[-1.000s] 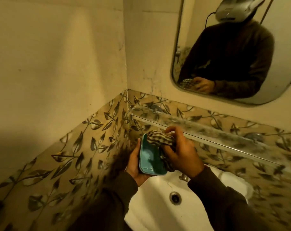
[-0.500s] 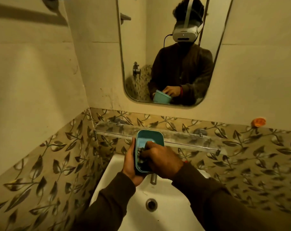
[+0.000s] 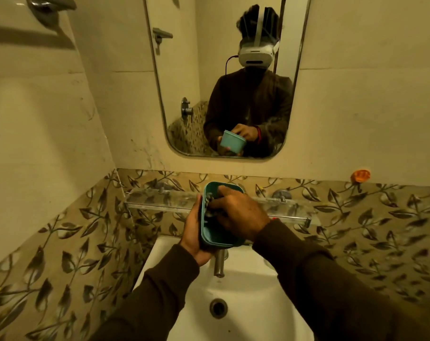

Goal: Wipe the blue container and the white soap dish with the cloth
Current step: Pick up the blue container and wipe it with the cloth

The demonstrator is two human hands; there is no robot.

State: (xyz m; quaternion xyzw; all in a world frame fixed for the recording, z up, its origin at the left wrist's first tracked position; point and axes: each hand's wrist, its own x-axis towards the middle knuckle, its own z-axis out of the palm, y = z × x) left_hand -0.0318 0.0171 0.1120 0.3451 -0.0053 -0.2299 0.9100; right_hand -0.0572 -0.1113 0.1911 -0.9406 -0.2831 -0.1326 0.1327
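Since the blue container [image 3: 215, 236] is stood up on end dead centre of the frame, its long axis runs up and down the picture, open mouth facing me and a bit right, over the white sink [image 3: 236, 296]. My left hand [image 3: 195, 233] is wrapped around its left wall from behind, fingers closed on it, so that's the holder. My right hand [image 3: 238, 212] comes in from the right, fingers curled and pushed into the opening, pinning the cloth [image 3: 210, 205] against the inside near the upper left corner. Only a scrap of checked fabric shows. I'd guess the next stroke has to run along that vertical axis, down toward the bottom end just above the tap [image 3: 220, 263], and the right hand's already in there for it. White soap dish? Can't spot it anywhere, not even on the glass shelf [image 3: 164, 201] behind.
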